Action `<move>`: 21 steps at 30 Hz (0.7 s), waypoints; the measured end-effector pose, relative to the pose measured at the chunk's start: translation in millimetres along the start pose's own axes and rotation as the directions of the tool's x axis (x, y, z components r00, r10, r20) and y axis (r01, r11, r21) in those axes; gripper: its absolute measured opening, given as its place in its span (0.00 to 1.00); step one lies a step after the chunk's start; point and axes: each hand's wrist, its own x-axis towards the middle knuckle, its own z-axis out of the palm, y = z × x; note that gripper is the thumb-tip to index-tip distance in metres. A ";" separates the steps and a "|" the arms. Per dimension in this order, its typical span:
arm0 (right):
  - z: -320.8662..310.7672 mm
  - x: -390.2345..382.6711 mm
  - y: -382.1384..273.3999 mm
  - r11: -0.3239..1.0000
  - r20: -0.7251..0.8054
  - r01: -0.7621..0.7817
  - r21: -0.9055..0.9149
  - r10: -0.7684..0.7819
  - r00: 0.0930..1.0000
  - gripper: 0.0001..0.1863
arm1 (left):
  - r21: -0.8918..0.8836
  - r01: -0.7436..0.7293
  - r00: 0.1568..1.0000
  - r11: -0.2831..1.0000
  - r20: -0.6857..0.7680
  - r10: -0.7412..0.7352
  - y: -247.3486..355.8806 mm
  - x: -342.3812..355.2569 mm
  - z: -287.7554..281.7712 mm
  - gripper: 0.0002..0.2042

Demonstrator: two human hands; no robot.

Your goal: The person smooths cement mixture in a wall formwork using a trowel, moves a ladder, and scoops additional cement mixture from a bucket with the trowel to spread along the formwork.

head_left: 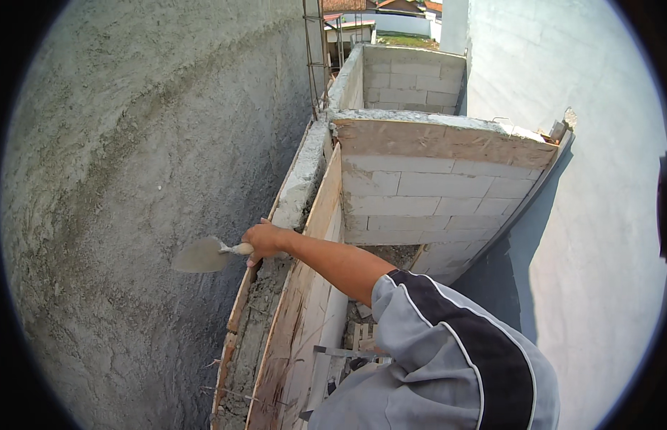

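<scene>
My right arm reaches across from the lower right, and my right hand [265, 241] is closed around the pale handle of a trowel [201, 256]. The trowel's grey, rounded blade points left, out past the wall top and in front of the rough grey wall. Beneath the hand runs a narrow strip of wet-looking grey concrete [254, 337] between wooden form boards [290, 340]. Farther along, the strip [303, 183] looks paler and smoother. My left hand is out of the picture.
A tall rough rendered wall [147, 143] rises close on the left. Thin rebar [316, 64] stands upright at the strip's far end. Ahead, a pale block wall [434, 193] crosses to the right, topped by a board. A metal ladder [348, 352] shows below, partly behind my sleeve.
</scene>
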 end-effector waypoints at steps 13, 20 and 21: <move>2.5 1.4 6.1 1.000 -0.052 0.011 0.016 -0.011 0.999 0.32 | -0.408 -0.020 1.000 0.913 0.008 0.025 -9.4 -26.6 -5.1 0.19; -1.6 2.0 4.0 0.999 0.010 -0.014 0.031 0.014 1.000 0.33 | -0.198 -0.584 0.811 0.787 -0.131 0.570 241.6 0.1 -140.5 0.14; -1.1 4.0 4.7 0.999 0.024 -0.011 0.031 0.010 1.000 0.33 | -0.215 -0.631 0.775 0.745 -0.156 0.612 260.7 -2.2 -146.8 0.23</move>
